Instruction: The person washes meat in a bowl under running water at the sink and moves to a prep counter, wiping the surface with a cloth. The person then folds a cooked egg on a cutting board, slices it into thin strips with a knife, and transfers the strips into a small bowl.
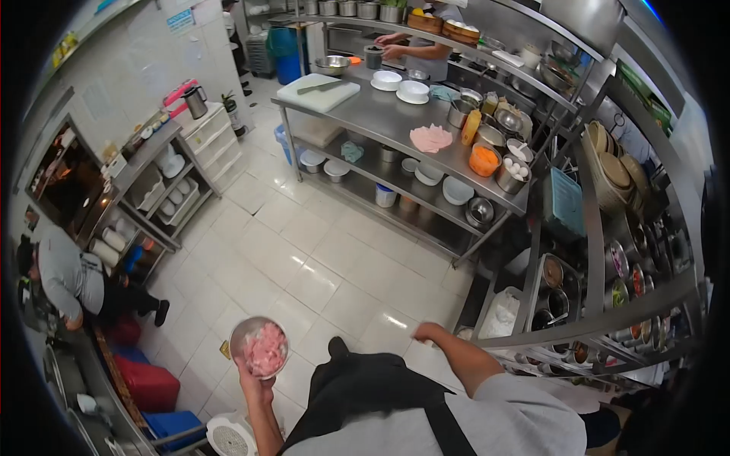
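My left hand (pixel 258 386) grips a round metal bowl (pixel 235 334) from its near side, fingers against the wall and rim. Chunks of raw pink meat (pixel 263 351) fill much of the bowl, which hangs over the tiled floor at my left. Held out from my body on the other side, my right hand (pixel 432 334) has its fingers curled in, and no object shows in it. It is above the floor, left of the lower metal rack. Between both arms is my dark apron (pixel 365 384).
A steel table (pixel 357 118) ahead carries a cutting board (pixel 318 93), white bowls, a pink cloth (pixel 431 138) and sauce containers. A co-worker (pixel 65 270) bends at the left; another person's hands (pixel 391 47) work behind the table. Metal racks (pixel 608 327) line the right. Red bins (pixel 147 382) stand lower left.
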`<state>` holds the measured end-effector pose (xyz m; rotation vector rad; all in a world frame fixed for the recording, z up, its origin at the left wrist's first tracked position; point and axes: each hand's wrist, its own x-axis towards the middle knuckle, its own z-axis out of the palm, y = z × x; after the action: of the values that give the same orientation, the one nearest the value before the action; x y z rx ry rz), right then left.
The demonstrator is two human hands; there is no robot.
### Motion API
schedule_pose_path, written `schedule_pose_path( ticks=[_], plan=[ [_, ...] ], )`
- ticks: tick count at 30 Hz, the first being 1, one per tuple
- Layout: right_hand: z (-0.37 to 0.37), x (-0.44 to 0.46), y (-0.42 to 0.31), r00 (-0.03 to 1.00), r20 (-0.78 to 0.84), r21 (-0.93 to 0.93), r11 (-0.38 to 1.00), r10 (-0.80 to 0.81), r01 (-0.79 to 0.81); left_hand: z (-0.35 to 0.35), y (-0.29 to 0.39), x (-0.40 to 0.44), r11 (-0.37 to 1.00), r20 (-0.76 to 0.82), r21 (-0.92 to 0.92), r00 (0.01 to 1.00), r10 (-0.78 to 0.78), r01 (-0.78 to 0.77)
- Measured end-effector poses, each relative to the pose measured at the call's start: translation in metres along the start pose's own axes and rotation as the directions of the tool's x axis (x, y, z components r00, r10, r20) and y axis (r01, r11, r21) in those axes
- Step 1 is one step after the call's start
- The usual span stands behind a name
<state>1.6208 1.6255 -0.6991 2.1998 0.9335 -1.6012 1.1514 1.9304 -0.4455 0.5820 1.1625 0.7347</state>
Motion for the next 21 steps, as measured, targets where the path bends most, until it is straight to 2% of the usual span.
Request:
schedule_pose_path(
  ticks=[1,2,4,5,6,7,10,11,14,15,16,17,18,19,20,21],
  plan=[
    [0.010,-0.030,0.019,0.998,-0.038,-0.074,0.996,0.052,-0.055,0.029,0.015,0.022,0.999,0.032,0.028,0.999,-0.044,0.043],
    [0.020,-0.028,0.040,0.996,0.086,-0.177,0.984,0.007,0.008,0.054,0.027,0.051,0.999,0.109,0.039,0.993,-0.040,0.036],
    [0.077,-0.002,0.102,0.995,0.042,-0.260,0.961,-0.088,0.096,0.099,0.040,0.102,0.997,0.252,0.070,0.966,-0.051,0.035],
    [0.082,-0.022,0.101,0.998,0.015,0.069,0.995,0.066,-0.067,0.126,0.049,0.120,0.993,0.281,0.112,0.957,-0.077,0.048],
    [0.087,-0.054,0.095,0.974,0.041,0.396,0.892,0.221,-0.219,0.154,0.059,0.134,0.985,0.310,0.161,0.945,-0.106,0.057],
    [0.092,-0.075,0.090,0.929,0.112,0.670,0.663,0.354,-0.333,0.180,0.067,0.147,0.976,0.342,0.210,0.931,-0.128,0.057],
    [0.059,-0.105,0.048,0.846,0.266,0.719,0.489,0.462,-0.493,0.246,0.074,0.189,0.966,0.389,0.241,0.902,-0.185,0.094],
    [0.031,-0.114,0.027,0.840,0.286,0.694,0.504,0.462,-0.514,0.269,0.072,0.201,0.978,0.413,0.179,0.895,-0.171,0.105],
    [-0.067,-0.077,0.025,0.933,0.185,0.699,0.627,0.308,-0.345,0.324,0.064,0.232,0.979,0.420,0.171,0.890,-0.178,0.114],
    [-0.117,-0.063,0.029,0.963,-0.036,0.675,0.717,0.265,-0.172,0.339,0.062,0.242,0.980,0.470,0.170,0.866,-0.174,0.105],
    [-0.173,-0.044,0.034,0.949,-0.254,0.613,0.790,0.188,0.007,0.351,0.060,0.252,0.977,0.461,0.183,0.869,-0.183,0.108],
    [-0.232,-0.017,0.038,0.864,-0.431,0.579,0.814,0.258,0.045,0.361,0.058,0.262,0.975,0.457,0.199,0.870,-0.186,0.103],
    [-0.312,-0.037,0.015,0.693,-0.619,0.647,0.741,0.369,0.183,0.374,0.059,0.274,0.973,0.458,0.213,0.870,-0.183,0.092],
    [-0.386,-0.036,0.009,0.548,-0.754,0.570,0.776,0.363,0.271,0.385,0.062,0.284,0.966,0.429,0.223,0.877,-0.215,0.128],
    [-0.446,-0.010,0.023,0.337,-0.899,0.405,0.824,0.280,0.395,0.392,0.066,0.291,0.956,0.394,0.238,0.883,-0.257,0.172],
    [-0.515,0.004,0.036,0.375,-0.879,0.430,0.832,0.296,0.350,0.401,0.069,0.296,0.957,0.383,0.219,0.885,-0.266,0.192]
  ],
)
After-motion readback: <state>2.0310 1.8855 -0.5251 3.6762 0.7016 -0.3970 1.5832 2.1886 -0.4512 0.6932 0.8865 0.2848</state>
